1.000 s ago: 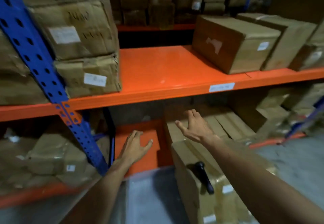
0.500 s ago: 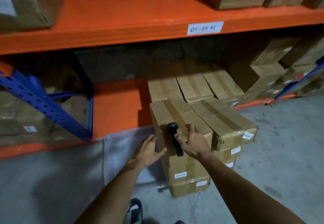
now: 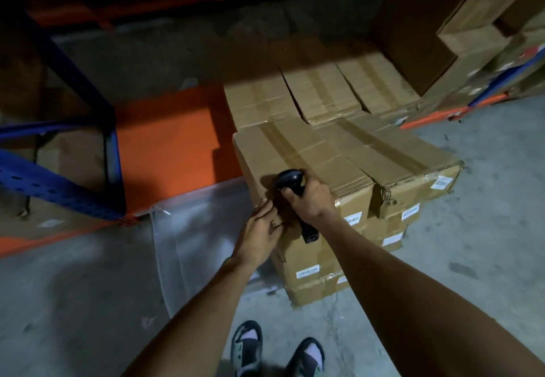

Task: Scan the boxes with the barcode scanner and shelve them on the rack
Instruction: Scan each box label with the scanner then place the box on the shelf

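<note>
1. Right hand (image 3: 308, 199) grips the black barcode scanner (image 3: 290, 182) by its handle, fingers curled round it; scanner head sticks out beyond the knuckles, handle butt shows below the wrist.
2. Scanner lies on the near left corner of the top cardboard box (image 3: 298, 155) of a floor stack.
3. Left hand (image 3: 259, 229) rests flat against that box's near left edge, fingers straight and together, just left of the scanner; whether it touches the scanner cannot be told.
4. A second taped box (image 3: 392, 152) sits beside the first on the right, white labels on its end.
5. More boxes lie behind on the rack's low orange shelf (image 3: 165, 141); blue upright (image 3: 59, 188) at left.
6. Clear plastic sheet (image 3: 191, 238) on the concrete floor; sandalled feet (image 3: 277, 350) below.
</note>
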Demonstrator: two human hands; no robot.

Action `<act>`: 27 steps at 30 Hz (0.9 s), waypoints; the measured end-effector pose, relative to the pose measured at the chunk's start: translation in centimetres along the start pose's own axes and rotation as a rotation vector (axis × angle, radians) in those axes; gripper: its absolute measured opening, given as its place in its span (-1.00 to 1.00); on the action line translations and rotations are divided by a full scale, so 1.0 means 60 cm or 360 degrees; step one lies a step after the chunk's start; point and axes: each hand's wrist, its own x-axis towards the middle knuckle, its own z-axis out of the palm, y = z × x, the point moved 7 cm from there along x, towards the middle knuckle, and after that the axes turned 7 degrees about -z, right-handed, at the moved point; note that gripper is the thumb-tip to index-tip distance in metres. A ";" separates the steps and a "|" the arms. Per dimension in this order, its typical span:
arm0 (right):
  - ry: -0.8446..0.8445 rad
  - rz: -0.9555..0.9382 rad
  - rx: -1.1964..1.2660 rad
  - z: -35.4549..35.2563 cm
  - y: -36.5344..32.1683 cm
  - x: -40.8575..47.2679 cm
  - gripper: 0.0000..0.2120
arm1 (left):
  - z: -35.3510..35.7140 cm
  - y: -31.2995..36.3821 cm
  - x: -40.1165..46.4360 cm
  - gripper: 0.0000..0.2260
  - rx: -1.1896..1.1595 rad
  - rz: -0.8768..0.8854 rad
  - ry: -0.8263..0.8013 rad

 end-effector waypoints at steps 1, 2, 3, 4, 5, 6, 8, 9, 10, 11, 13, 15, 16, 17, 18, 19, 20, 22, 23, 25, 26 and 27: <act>0.0034 -0.0008 0.0071 -0.006 0.004 -0.004 -0.47 | 0.001 -0.002 0.003 -0.52 -0.0012 0.0006 -0.0003; 0.0070 -0.0022 0.0148 -0.014 0.008 -0.010 -0.50 | 0.000 0.000 0.005 -0.50 -0.0022 0.0006 -0.0019; 0.0105 -0.0049 0.0234 -0.021 0.014 -0.018 -0.53 | -0.002 0.002 0.005 -0.49 -0.0026 -0.0017 -0.0040; 0.0136 -0.0066 0.0325 -0.028 0.023 -0.028 -0.55 | -0.003 0.004 0.004 -0.47 0.0015 -0.0036 -0.0055; 0.0174 -0.0072 0.0421 -0.041 0.031 -0.043 -0.57 | -0.007 0.012 0.004 -0.45 0.0102 -0.0020 -0.0042; 0.0200 -0.0071 0.0513 -0.049 0.043 -0.056 -0.57 | -0.009 0.018 0.004 -0.43 0.0226 0.0011 -0.0016; 0.0263 -0.0029 0.0715 -0.062 0.063 -0.085 -0.55 | -0.004 0.024 0.008 -0.37 0.0443 0.0054 -0.0021; 0.0311 0.0017 0.0837 -0.069 0.077 -0.100 -0.54 | 0.003 0.031 0.013 -0.33 0.0507 0.0039 -0.0081; 0.0367 0.0060 0.0961 -0.075 0.092 -0.113 -0.55 | 0.012 0.037 0.020 -0.31 0.0539 -0.0005 -0.0157; 0.0424 0.0092 0.1057 -0.082 0.108 -0.126 -0.57 | 0.023 0.043 0.026 -0.31 0.0534 -0.0056 -0.0231; 0.0512 0.0114 0.1199 -0.091 0.141 -0.144 -0.60 | 0.042 0.055 0.038 -0.32 0.0485 -0.0131 -0.0313; 0.0546 0.0128 0.1301 -0.093 0.174 -0.157 -0.60 | 0.055 0.056 0.045 -0.31 0.0523 -0.0131 -0.0276; 0.0561 0.0133 0.1327 -0.091 0.190 -0.161 -0.59 | 0.057 0.053 0.046 -0.29 0.0559 -0.0115 -0.0217; 0.0572 0.0129 0.1348 -0.091 0.203 -0.167 -0.57 | 0.058 0.050 0.046 -0.27 0.0589 -0.0095 -0.0150; 0.0582 0.0130 0.1351 -0.091 0.215 -0.172 -0.55 | 0.058 0.046 0.047 -0.25 0.0604 -0.0081 -0.0108; 0.0596 0.0123 0.1344 -0.088 0.224 -0.175 -0.52 | 0.058 0.042 0.048 -0.24 0.0605 -0.0078 -0.0096; 0.0616 0.0113 0.1337 -0.085 0.235 -0.180 -0.50 | 0.058 0.041 0.049 -0.23 0.0601 -0.0080 -0.0099; 0.0652 0.0078 0.1311 -0.078 0.256 -0.188 -0.48 | 0.060 0.042 0.050 -0.19 0.0619 -0.0087 -0.0117; 0.0666 0.0052 0.1279 -0.076 0.265 -0.192 -0.49 | 0.061 0.042 0.050 -0.16 0.0641 -0.0092 -0.0130; 0.0691 0.0003 0.1186 -0.076 0.278 -0.196 -0.50 | 0.064 0.041 0.053 -0.10 0.0681 -0.0116 -0.0158; 0.0702 -0.0031 0.1127 -0.079 0.281 -0.197 -0.50 | 0.065 0.041 0.054 -0.09 0.0692 -0.0124 -0.0166; 0.0705 -0.0063 0.1068 -0.082 0.284 -0.197 -0.50 | 0.066 0.041 0.055 -0.09 0.0702 -0.0125 -0.0169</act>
